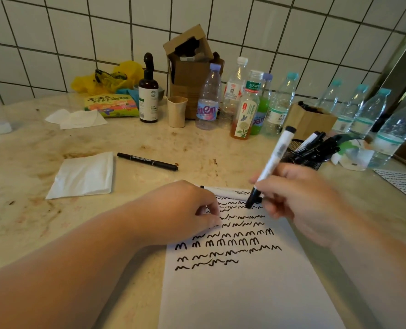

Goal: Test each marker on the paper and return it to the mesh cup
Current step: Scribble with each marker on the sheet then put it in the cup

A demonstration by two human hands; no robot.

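A white-barrelled marker (272, 162) is held in the right hand (299, 200), its barrel pinched between the thumb and curled fingers (272, 211) just above the black tip section. The marker is tilted, the black end cap raised up and away toward the mesh cup (294, 153), the tip lowered onto the upper rows of black squiggles on the paper (244, 293). The image of this hand is blurred, so the exact finger placement cannot be told.

The left hand (185, 210) rests on the upper left corner of the paper, its fingers curled under with the tips pressed to the sheet; whether anything is held in them cannot be told. A second white marker (228, 192) lies flat across the top edge of the paper, just beyond the left knuckles and partly hidden by the right hand.

The mesh cup stands behind the right hand, filled with several black markers. A black pen (147, 161) lies alone on the tabletop (19, 210), beside a folded white tissue (83, 176). Bottles (208, 100) and a cardboard box (190, 67) are lined along the tiled wall.
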